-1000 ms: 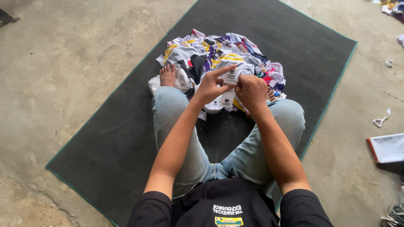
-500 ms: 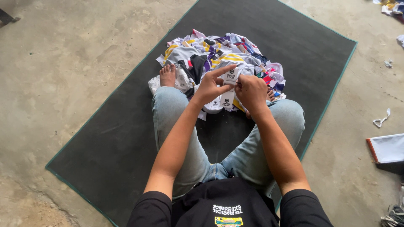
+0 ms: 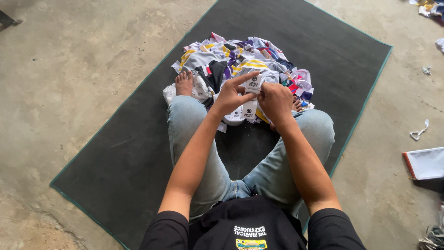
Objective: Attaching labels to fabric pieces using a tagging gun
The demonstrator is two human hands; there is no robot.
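I sit cross-legged on a dark mat [image 3: 115, 157] with a heap of colourful cloth pieces [image 3: 240, 62] in front of my legs. Both hands are raised just above my knees, holding a small white fabric label [image 3: 253, 85] with dark print between them. My left hand [image 3: 233, 95] pinches its left side, forefinger stretched out along the top. My right hand [image 3: 276, 99] grips its right side with curled fingers. More white labelled pieces [image 3: 240, 113] hang just below the hands.
My bare foot [image 3: 184, 83] rests against the left of the heap. Bare concrete floor surrounds the mat. A flat white sheet with a red edge [image 3: 425, 163] lies at right, a white scrap [image 3: 418, 133] near it, more cloth [image 3: 432, 7] top right.
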